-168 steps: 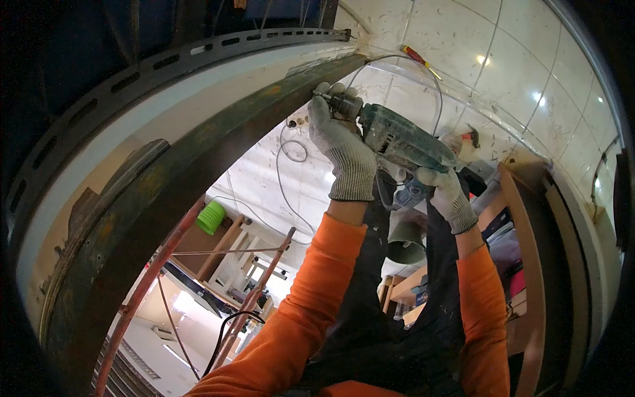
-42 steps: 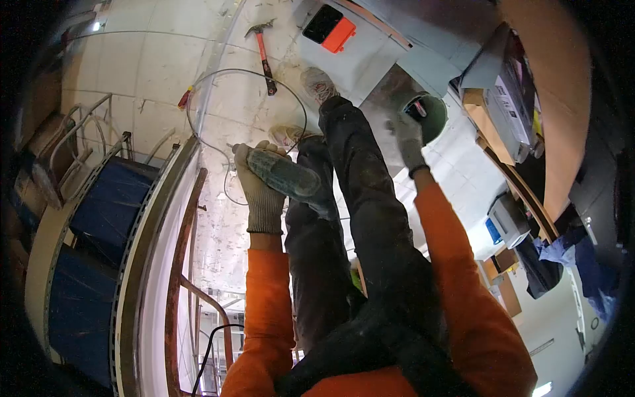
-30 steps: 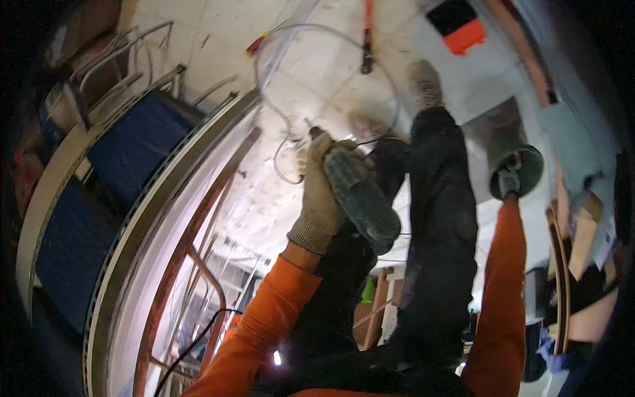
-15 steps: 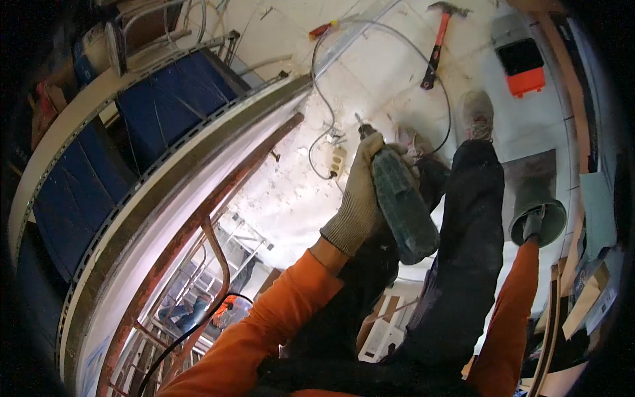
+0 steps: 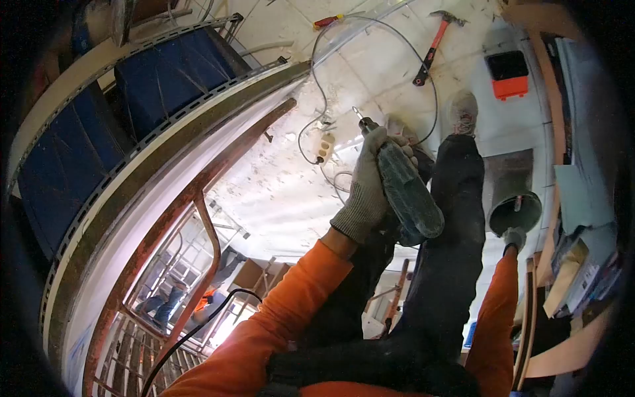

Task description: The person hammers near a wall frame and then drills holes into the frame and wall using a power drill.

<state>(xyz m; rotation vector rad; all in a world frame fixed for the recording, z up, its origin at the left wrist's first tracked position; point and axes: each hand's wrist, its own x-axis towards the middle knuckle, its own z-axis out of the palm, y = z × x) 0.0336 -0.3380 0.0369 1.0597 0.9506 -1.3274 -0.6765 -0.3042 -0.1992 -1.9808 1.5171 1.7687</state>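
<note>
My left hand (image 5: 370,178), in a pale knit glove, is wrapped round a dusty green power drill (image 5: 410,192), whose bit points away from me toward the floor at upper left. My gloved right hand (image 5: 514,239) is at the near rim of a green bucket (image 5: 516,213) on the right. Its fingers are small and partly hidden there, so what they hold, if anything, cannot be made out. A slim object shows inside the bucket.
A hammer (image 5: 434,51), a red-yellow screwdriver (image 5: 328,22), a socket block (image 5: 325,147) with a looping cable and an orange-black box (image 5: 508,75) lie ahead. A rusty metal frame (image 5: 210,235) and a long curved beam (image 5: 178,137) run along the left. Another person is far below at lower left.
My right hand has drawn back from inside the bucket to its near rim. The drill stays in my left hand, and the view has shifted slightly.
</note>
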